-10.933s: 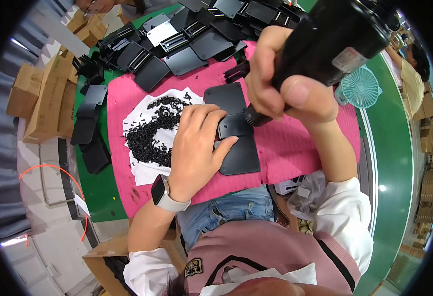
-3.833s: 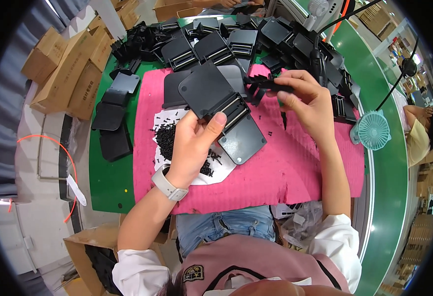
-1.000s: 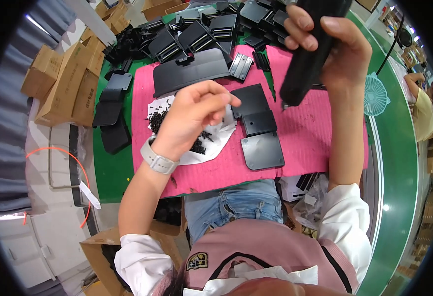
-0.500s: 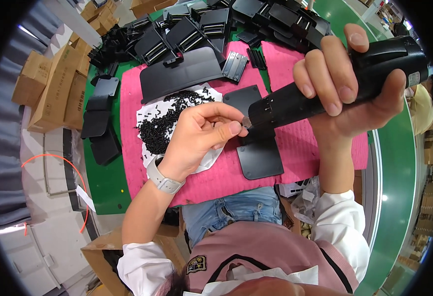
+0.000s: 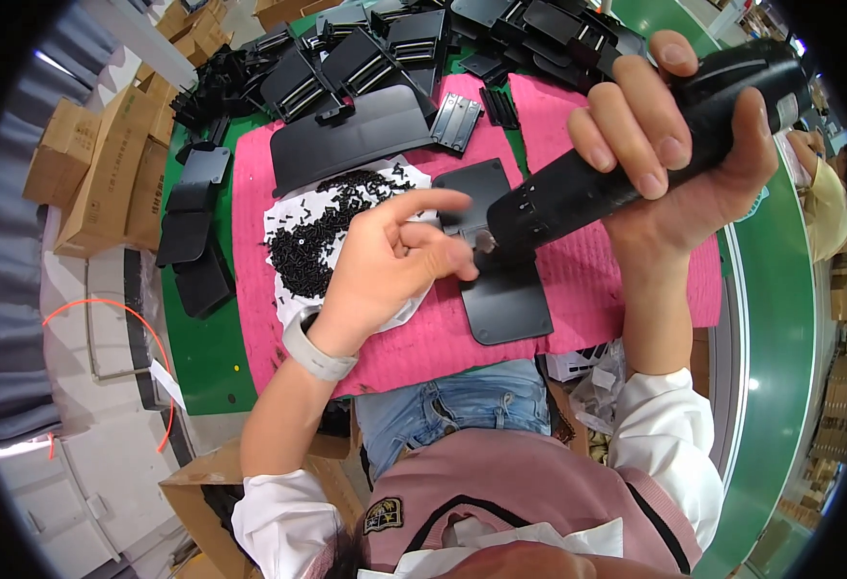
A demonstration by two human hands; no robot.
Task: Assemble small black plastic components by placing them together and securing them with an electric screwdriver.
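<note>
A pink corrugated mat [image 5: 587, 280] probably cushions the flat black plastic assembly [image 5: 505, 309]. At its nine o'clock, a white sheet [image 5: 278, 220] presumably keeps small black screws [image 5: 298, 261] handy. The right hand [image 5: 684, 198] wraps a black cylindrical power driver [image 5: 578, 198], with the assembly toward eight o'clock. The left hand [image 5: 385, 261], assembly at three o'clock, has thumb and forefinger spread, seemingly clearing the driver.

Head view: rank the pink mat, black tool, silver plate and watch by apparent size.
1. Pink mat, though partly covered
2. Black tool, held nearer the camera
3. Silver plate and watch: too alike to rank
</note>
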